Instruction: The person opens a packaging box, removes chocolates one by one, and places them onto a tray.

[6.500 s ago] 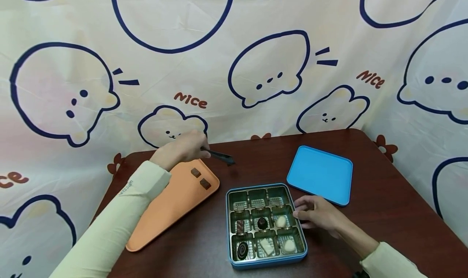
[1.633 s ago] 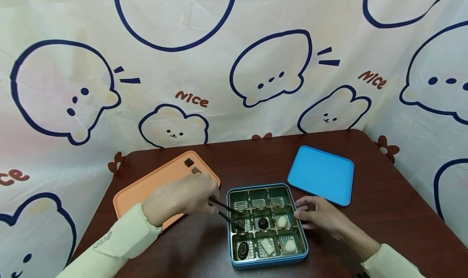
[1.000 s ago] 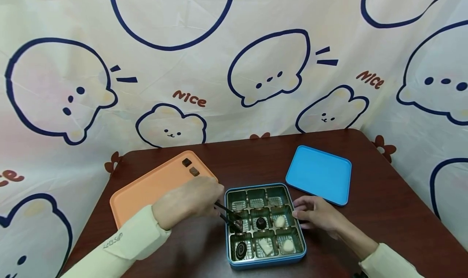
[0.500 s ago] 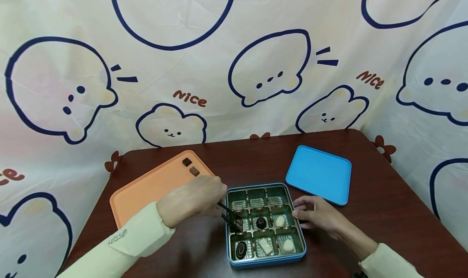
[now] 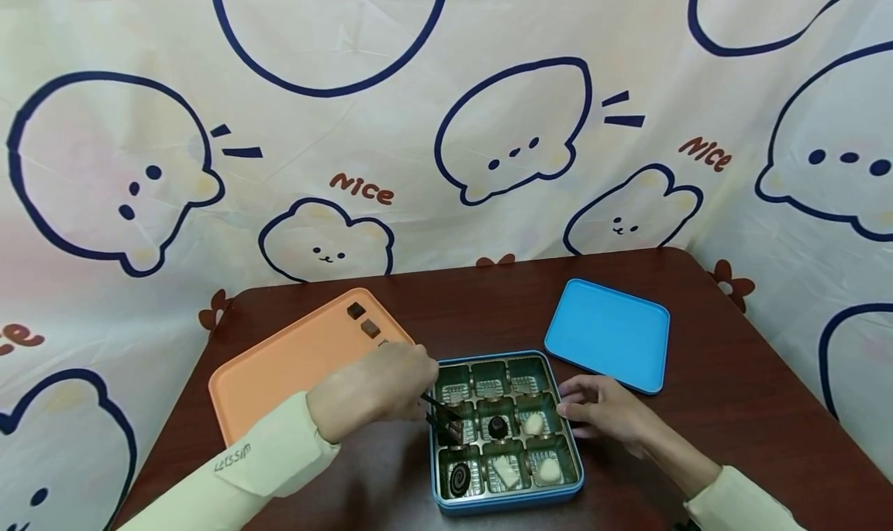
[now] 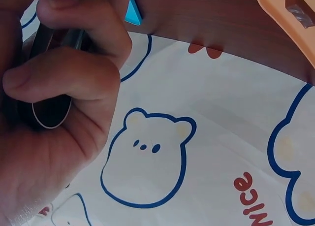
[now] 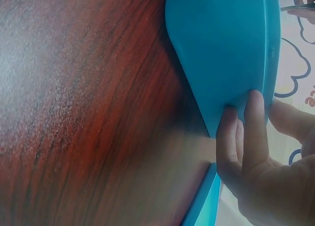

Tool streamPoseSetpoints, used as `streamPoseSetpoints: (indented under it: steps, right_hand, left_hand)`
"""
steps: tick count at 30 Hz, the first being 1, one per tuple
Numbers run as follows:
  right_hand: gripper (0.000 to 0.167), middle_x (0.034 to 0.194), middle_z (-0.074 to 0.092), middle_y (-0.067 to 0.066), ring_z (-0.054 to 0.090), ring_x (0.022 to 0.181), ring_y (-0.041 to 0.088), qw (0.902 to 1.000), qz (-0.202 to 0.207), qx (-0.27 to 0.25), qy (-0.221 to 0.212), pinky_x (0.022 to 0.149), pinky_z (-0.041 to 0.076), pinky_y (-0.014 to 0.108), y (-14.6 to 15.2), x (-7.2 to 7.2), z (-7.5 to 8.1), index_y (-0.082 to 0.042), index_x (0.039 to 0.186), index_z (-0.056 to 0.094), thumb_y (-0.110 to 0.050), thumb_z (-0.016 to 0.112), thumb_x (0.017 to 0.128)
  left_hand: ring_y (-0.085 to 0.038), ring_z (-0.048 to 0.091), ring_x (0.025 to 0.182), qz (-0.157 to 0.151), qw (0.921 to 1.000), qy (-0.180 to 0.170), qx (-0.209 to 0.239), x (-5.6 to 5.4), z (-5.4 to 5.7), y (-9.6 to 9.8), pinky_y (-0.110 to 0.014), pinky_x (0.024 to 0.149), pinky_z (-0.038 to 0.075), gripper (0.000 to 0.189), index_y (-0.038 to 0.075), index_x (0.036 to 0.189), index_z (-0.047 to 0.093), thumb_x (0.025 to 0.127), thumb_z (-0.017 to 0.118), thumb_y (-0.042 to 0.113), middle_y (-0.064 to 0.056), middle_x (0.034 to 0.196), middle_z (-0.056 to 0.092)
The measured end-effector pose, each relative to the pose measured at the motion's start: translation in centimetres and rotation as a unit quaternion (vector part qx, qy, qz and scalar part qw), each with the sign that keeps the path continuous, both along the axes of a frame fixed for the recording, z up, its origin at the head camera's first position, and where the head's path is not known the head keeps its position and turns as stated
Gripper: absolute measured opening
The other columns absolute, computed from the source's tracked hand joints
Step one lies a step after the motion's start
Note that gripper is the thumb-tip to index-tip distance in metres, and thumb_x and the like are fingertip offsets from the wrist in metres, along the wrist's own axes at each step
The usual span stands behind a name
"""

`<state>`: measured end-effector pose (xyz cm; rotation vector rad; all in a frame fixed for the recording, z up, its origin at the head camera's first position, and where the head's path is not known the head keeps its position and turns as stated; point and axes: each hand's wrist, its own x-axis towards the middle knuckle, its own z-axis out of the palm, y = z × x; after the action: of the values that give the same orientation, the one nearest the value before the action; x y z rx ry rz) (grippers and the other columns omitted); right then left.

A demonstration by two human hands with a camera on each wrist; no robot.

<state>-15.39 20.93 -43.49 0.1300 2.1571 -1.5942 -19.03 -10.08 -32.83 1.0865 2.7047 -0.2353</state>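
Note:
My left hand (image 5: 380, 382) grips black tongs (image 5: 439, 408); in the left wrist view the curled fingers (image 6: 64, 80) wrap round the handle. Their two tips reach down into the middle-row left compartment of a blue-rimmed tin (image 5: 509, 504). What lies between the tips is too dark to tell. Other compartments hold a dark spiral chocolate (image 5: 460, 480), a white triangular piece (image 5: 506, 473), two white rounded pieces and a dark round chocolate (image 5: 498, 427). The far row holds no sweets. With nearly straight fingers, my right hand (image 5: 614, 411) touches the tin's right wall (image 7: 231, 48).
Left of the tin lies an orange tray (image 5: 279, 368) with brown cubes (image 5: 370, 328) near its far right corner; the left hand hides part of it. A blue lid-like tray (image 5: 607, 333) lies behind the right hand. A patterned cloth (image 5: 488, 143) hangs behind the table (image 5: 481, 314).
From above the orange tray's far end, the left hand has brought the tongs down into the tin. Lately it edges slightly right while the tips stay in the same compartment. The right hand stays put.

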Motion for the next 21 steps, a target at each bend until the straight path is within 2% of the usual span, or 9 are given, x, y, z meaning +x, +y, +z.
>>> streamPoseSetpoints:
  steps: [6, 11, 17, 21]
  right_hand:
    - [0.045, 0.112, 0.06, 0.019, 0.066, 0.092, 0.02, 1.0, -0.006, 0.0, 0.0, 0.077, 0.059, 0.041, -0.05, 0.0, -0.07, 0.009, 0.132, 0.051, -0.011, 0.068, 0.094]
    - [0.046, 0.112, 0.06, 0.019, 0.066, 0.092, 0.02, 1.0, -0.005, -0.002, -0.001, 0.077, 0.059, 0.041, 0.02, 0.03, -0.11, 0.009, 0.132, 0.051, -0.011, 0.068, 0.094]
    - [0.046, 0.113, 0.06, 0.019, 0.066, 0.093, 0.02, 1.0, 0.001, -0.006, -0.003, 0.077, 0.059, 0.041, 0.15, 0.12, -0.06, 0.01, 0.132, 0.05, -0.012, 0.068, 0.095]
    - [0.047, 0.114, 0.06, 0.019, 0.066, 0.093, 0.02, 1.0, 0.0, -0.005, -0.002, 0.077, 0.059, 0.041, 0.16, 0.11, -0.04, 0.009, 0.132, 0.051, -0.012, 0.068, 0.095]
  left_hand:
    - [-0.006, 0.041, 0.046, -0.003, 1.0, -0.008, 0.002, -0.01, -0.28, 0.11, -0.022, 0.047, 0.034, 0.026, 0.015, 0.066, 0.065, 0.079, 0.086, 0.023, 0.006, 0.053, 0.049]
    - [-0.005, 0.046, 0.047, -0.017, 0.9998, -0.006, -0.003, 0.07, -0.27, 0.09, -0.022, 0.047, 0.037, 0.024, 0.015, 0.068, 0.068, 0.08, 0.085, 0.026, 0.006, 0.055, 0.052]
    - [-0.006, 0.048, 0.049, -0.018, 0.9998, -0.01, -0.001, 0.23, -0.04, 0.1, -0.022, 0.048, 0.04, 0.021, 0.014, 0.073, 0.072, 0.08, 0.085, 0.028, 0.005, 0.058, 0.054]
    - [-0.006, 0.047, 0.05, -0.014, 0.9998, -0.017, 0.001, 0.15, 0.38, 0.03, -0.023, 0.049, 0.038, 0.023, 0.014, 0.07, 0.069, 0.081, 0.084, 0.027, 0.005, 0.058, 0.053]
